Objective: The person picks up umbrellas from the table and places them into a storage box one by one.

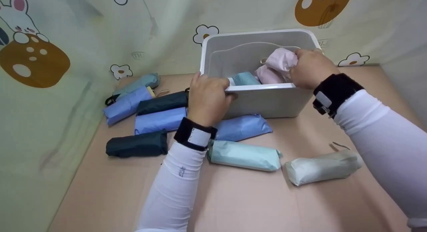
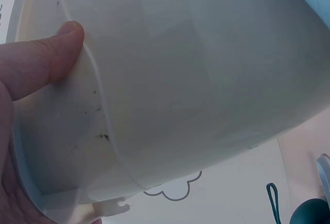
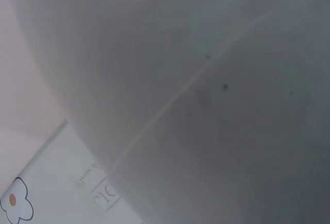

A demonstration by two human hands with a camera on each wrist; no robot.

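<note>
A white plastic bin (image 1: 260,101) stands tilted toward me at the back of the table. My left hand (image 1: 208,98) grips its front left rim, and in the left wrist view the thumb (image 2: 56,54) lies along the wall. Inside the bin, my right hand (image 1: 313,66) holds a pink folded umbrella (image 1: 282,60), bunched at the near end. Another pink bundle (image 1: 268,75) and a teal one (image 1: 245,79) lie beneath it. Only the bin wall (image 3: 170,131) and the backdrop show in the right wrist view; the right hand is out of that frame.
Several folded umbrellas lie left of the bin, among them a dark one (image 1: 136,145) and a blue one (image 1: 160,120). In front are a blue one (image 1: 243,127), a mint one (image 1: 245,155) and a pale grey-green one (image 1: 322,167). A printed cloth (image 1: 160,31) hangs behind.
</note>
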